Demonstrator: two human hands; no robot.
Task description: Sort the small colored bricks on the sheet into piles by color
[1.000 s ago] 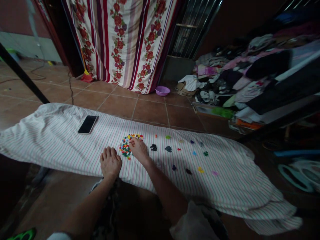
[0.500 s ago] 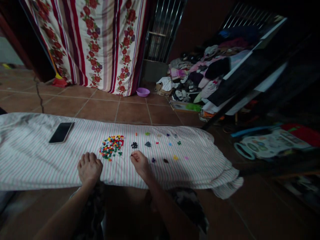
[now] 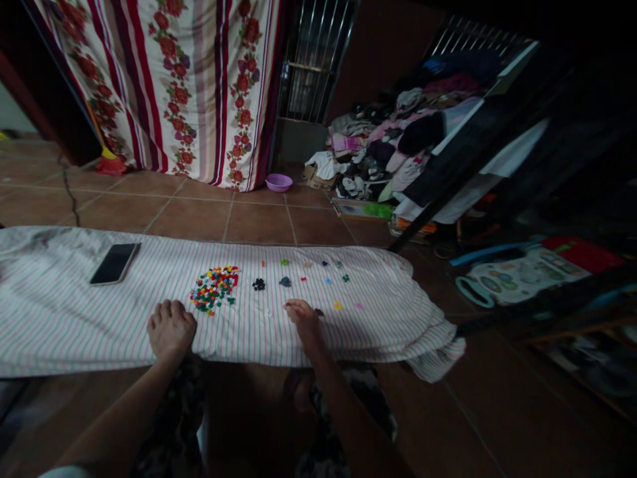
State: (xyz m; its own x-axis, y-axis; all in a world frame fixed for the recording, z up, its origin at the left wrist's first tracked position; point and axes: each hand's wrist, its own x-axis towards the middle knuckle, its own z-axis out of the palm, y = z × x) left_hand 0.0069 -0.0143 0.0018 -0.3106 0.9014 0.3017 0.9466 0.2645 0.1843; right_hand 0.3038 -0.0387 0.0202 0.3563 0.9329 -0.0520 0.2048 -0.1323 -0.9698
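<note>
Resting right hand (image 3: 304, 317) on striped cloth (image 3: 74, 312), beside small beads (image 3: 215, 289)

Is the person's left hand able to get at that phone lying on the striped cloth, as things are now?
Probably yes. The left hand rests on the striped cloth, and the phone lies face up farther out to its left, with only bare cloth between them. The mixed bead pile sits off to the other side.

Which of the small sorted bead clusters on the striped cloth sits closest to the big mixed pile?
The black cluster, just right of the mixed pile; the others lie farther right.
</note>
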